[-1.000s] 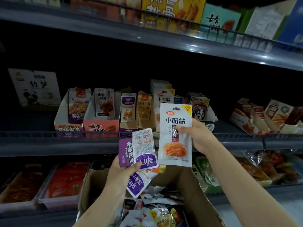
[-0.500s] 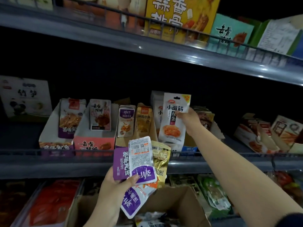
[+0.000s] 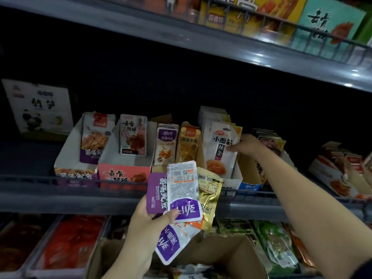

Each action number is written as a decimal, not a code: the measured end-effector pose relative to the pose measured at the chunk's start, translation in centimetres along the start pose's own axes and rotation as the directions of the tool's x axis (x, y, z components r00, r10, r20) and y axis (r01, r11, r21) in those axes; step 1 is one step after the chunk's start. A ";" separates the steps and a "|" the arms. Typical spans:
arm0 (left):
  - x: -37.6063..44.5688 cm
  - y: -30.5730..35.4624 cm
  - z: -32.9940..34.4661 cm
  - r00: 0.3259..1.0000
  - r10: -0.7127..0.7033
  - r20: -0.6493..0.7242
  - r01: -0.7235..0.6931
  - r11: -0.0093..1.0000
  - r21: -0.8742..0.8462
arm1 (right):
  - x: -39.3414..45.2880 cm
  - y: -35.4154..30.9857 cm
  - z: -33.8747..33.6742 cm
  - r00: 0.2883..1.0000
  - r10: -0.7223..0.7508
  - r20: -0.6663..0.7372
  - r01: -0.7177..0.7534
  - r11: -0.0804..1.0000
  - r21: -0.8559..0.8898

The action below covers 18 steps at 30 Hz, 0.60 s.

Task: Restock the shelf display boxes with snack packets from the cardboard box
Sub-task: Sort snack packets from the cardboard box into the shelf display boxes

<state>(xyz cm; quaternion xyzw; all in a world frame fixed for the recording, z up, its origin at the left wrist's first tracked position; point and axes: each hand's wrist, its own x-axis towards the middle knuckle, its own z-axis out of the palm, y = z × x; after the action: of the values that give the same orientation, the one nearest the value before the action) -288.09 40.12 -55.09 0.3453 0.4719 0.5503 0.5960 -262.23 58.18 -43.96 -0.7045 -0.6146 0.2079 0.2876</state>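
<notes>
The right hand (image 3: 244,147) pinches the white packet (image 3: 221,147) by its right edge, seating it upright in its display box (image 3: 234,175) at about 1 o'clock. It looks light, floppy and slick, so I'd pinch it at the stiff sealed edge. The left hand (image 3: 148,224) clamps a fan of purple and gold packets (image 3: 182,190) at 6 o'clock, above the cardboard box (image 3: 241,256). The wire rail (image 3: 80,181) and the neighbouring boxes crowd the slot.

Dim, grainy view; the shelf recess is black, glare streaks the upper shelf edge (image 3: 302,63), edges bend and blur.
</notes>
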 end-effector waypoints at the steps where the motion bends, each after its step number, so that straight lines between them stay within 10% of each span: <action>1: 0.2 0.0 -0.1 1.000 -0.003 -0.016 0.004 1.000 0.003 | 0.2 0.0 -0.1 1.000 0.022 -0.005 -0.022 1.000 -0.004; 7: 0.6 -0.1 0.2 0.998 0.011 -0.056 -0.010 1.000 0.026 | 0.9 0.5 1.1 0.992 0.111 -0.053 -0.092 0.956 0.278; 18: 0.6 -0.1 0.0 0.998 0.018 -0.061 -0.016 1.000 0.026 | 0.0 1.6 2.8 0.968 0.021 -0.249 0.038 0.972 0.230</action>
<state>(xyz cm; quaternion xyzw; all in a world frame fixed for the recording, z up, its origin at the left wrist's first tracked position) -288.04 40.72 -55.30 0.3395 0.4940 0.5597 0.5722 -262.84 58.52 -47.08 -0.6835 -0.5481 0.1872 0.4443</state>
